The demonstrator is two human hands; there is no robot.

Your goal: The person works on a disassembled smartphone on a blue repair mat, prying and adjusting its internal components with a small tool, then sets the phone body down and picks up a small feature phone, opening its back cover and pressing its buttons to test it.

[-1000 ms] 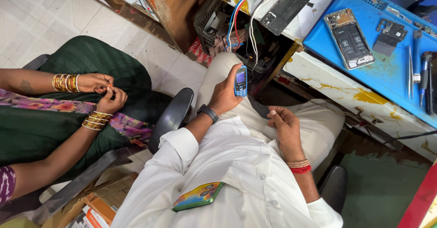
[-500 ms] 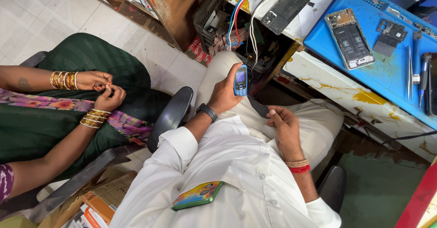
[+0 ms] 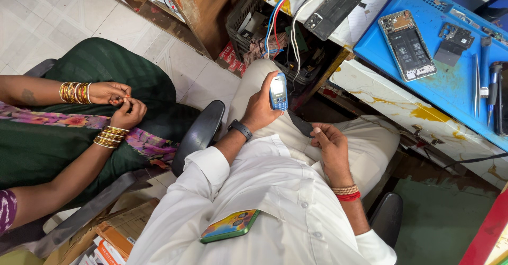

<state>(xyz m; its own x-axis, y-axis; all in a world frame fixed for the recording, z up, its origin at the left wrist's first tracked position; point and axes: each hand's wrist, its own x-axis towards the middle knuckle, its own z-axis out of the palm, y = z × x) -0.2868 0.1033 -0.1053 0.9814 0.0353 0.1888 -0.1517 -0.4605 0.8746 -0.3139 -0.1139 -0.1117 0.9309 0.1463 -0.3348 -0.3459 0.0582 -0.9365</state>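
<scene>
My left hand (image 3: 262, 108) holds a small blue keypad phone (image 3: 278, 92) upright over my lap, its pale screen facing me and my thumb beside it. A dark watch sits on that wrist. My right hand (image 3: 329, 148) rests on my right thigh with fingers loosely curled and nothing in it; red and beaded threads circle its wrist. A smartphone with a colourful back (image 3: 230, 225) lies against my white shirt near my chest.
A blue work mat (image 3: 450, 80) on the bench at right carries an opened smartphone (image 3: 407, 45), small parts, tweezers and a screwdriver. A dark phone back cover (image 3: 333, 10) lies beyond. Wires hang over a crate under the bench. A seated person's hands with gold bangles (image 3: 117, 103) are at left.
My left hand has tilted the blue phone slightly. The neighbour's hands shifted a little. My right hand has stayed on my thigh.
</scene>
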